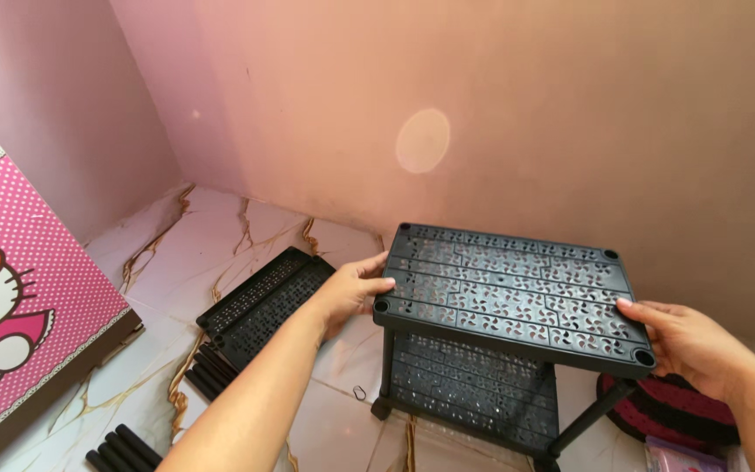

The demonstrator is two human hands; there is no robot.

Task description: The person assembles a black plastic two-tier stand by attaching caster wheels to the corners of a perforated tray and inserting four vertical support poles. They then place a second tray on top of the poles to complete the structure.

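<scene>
Hands grip the top shelf (509, 293) of a black perforated rack standing on the marble floor (220, 236): left hand (351, 293) fingers curled around its left edge, right hand (688, 341) fingers pinching the right corner; spare shelves (264, 306) lie just left

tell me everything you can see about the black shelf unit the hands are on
The black shelf unit looks like matte plastic, with two rectangular tiers pierced by rows of slots and pinwheel-shaped holes. Round sockets sit at the top tier's corners. Thin black posts join the tiers. It stands on the marble-look floor near the pink wall. The left hand grips the top tier's left edge, and the right hand grips its right front corner.
</scene>
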